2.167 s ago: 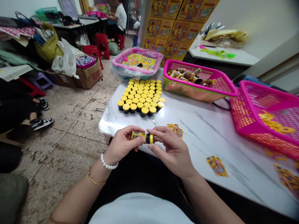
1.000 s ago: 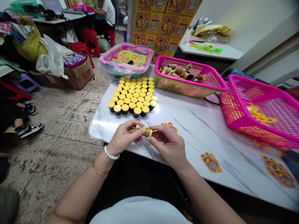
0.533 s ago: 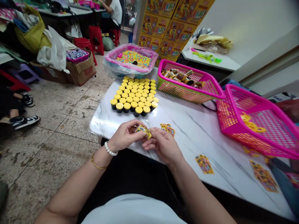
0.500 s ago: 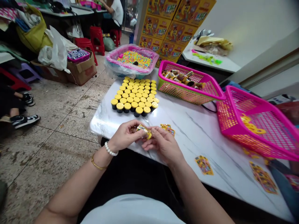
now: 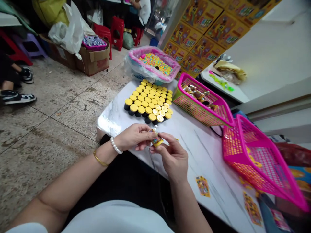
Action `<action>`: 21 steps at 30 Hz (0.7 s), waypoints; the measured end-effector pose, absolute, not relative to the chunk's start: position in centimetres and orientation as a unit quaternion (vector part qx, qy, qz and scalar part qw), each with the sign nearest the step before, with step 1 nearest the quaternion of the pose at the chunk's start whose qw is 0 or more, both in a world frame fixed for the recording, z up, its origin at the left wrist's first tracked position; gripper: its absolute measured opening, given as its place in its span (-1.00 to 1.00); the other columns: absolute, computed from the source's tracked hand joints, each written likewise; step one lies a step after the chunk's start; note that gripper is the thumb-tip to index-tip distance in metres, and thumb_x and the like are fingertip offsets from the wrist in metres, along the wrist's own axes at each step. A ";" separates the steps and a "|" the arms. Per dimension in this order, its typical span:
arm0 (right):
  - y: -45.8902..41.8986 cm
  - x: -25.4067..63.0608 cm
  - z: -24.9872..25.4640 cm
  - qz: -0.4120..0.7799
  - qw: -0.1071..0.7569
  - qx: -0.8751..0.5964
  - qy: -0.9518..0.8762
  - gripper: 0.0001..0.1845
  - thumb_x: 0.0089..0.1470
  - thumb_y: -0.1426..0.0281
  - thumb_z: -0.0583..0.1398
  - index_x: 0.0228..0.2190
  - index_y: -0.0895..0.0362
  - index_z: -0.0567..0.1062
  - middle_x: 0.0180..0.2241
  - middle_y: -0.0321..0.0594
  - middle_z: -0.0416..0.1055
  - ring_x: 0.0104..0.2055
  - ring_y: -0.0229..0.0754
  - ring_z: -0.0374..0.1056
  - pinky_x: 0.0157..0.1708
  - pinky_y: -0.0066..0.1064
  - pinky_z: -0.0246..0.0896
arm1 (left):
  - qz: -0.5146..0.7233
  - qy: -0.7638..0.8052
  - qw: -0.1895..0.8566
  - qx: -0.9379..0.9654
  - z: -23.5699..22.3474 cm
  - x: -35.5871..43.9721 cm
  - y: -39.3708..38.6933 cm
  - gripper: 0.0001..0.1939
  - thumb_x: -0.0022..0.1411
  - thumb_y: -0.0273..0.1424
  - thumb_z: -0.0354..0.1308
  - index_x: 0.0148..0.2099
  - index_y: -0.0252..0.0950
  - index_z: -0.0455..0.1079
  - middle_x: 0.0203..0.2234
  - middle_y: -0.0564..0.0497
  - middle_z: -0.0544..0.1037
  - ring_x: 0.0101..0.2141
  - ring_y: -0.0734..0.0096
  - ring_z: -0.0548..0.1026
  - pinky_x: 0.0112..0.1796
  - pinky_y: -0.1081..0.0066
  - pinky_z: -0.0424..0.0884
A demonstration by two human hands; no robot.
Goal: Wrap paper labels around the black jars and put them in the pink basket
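Between my two hands, over the table's front edge, is a small yellow printed wrapper [image 5: 156, 140] with a shiny clear bit at its top; whether anything is inside cannot be made out. My left hand [image 5: 134, 137] pinches it from the left with thumb and fingers. From the right, my right hand [image 5: 174, 154] grips its lower edge between thumb and fingertips. Just beyond them stand rows of small black tubs with yellow lids [image 5: 148, 100]. Behind my right fingers a yellow printed card is mostly hidden.
A plastic-lined basket [image 5: 133, 53] of coloured beads stands at the table's far end. Right of it are a pink-green basket [image 5: 194, 108] of wrapped pieces and a pink basket [image 5: 233, 145] with yellow rings. Printed cards [image 5: 202, 186] lie on the marble-patterned table [image 5: 184, 168]. Stacked cartons [image 5: 201, 38] rise behind.
The view has turned and tilted. The wrapper is now more upright, with its printed face showing, and my right hand has turned so its fingers point up and left. Both hands keep hold.
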State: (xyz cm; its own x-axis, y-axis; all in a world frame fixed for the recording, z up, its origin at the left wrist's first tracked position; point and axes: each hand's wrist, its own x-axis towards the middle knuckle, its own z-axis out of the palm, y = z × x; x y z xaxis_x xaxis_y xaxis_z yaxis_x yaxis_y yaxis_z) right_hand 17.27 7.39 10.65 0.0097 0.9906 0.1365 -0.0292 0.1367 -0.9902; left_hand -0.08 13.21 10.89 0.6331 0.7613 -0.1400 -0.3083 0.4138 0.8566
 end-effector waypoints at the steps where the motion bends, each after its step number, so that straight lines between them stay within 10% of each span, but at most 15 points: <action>1: 7.4 17.3 10.6 0.468 0.536 -0.463 -0.528 -0.75 0.04 0.34 0.38 -0.17 -0.09 0.63 -0.10 -0.27 0.41 -0.46 -0.31 0.50 -0.46 -0.30 0.61 | 0.336 0.264 0.802 0.417 10.9 -0.1 13.2 -0.58 0.06 -0.10 0.38 -0.35 -0.34 0.36 -0.70 0.14 0.42 -0.77 0.66 0.27 -0.76 0.63 0.05; 10: 7.9 17.1 10.0 0.435 0.552 -0.495 -0.511 -0.88 0.03 0.28 0.38 -0.35 0.02 0.60 -0.21 -0.28 0.44 -0.52 -0.32 0.45 -0.54 -0.34 0.55 | 0.305 0.265 0.824 0.398 10.9 -0.1 13.5 -0.48 0.03 0.04 0.34 -0.45 -0.34 0.32 -0.75 0.13 0.40 -0.85 0.68 0.20 -0.83 0.61 -0.04; 15: 7.8 16.6 10.6 0.410 0.530 -0.497 -0.551 -0.65 0.02 0.31 0.38 -0.11 -0.05 0.56 -0.08 -0.22 0.46 -0.29 -0.19 0.52 -0.31 -0.28 0.58 | 0.296 0.246 0.828 0.408 10.8 -0.1 13.6 -0.44 -0.01 0.09 0.34 -0.42 -0.35 0.33 -0.73 0.10 0.44 -0.83 0.63 0.28 -0.82 0.62 0.05; 21: 7.8 17.5 12.1 0.396 0.468 -0.517 -0.597 -0.72 0.06 0.26 0.35 -0.14 -0.05 0.60 -0.17 -0.19 0.56 -0.27 -0.09 0.55 -0.39 -0.33 0.56 | 0.303 0.272 0.803 0.435 11.0 0.1 13.1 -0.35 0.13 0.06 0.25 0.04 -0.32 0.25 -0.70 0.15 0.47 -0.81 0.52 0.34 -0.79 0.62 0.14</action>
State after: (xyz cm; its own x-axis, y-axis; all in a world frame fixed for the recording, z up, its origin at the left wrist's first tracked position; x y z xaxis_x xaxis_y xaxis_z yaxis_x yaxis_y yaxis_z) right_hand 17.51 7.81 12.10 -0.0262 0.9885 0.1493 0.2467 0.1511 -0.9572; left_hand 0.10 13.15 10.97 0.6677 0.7241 -0.1725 -0.2502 0.4366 0.8642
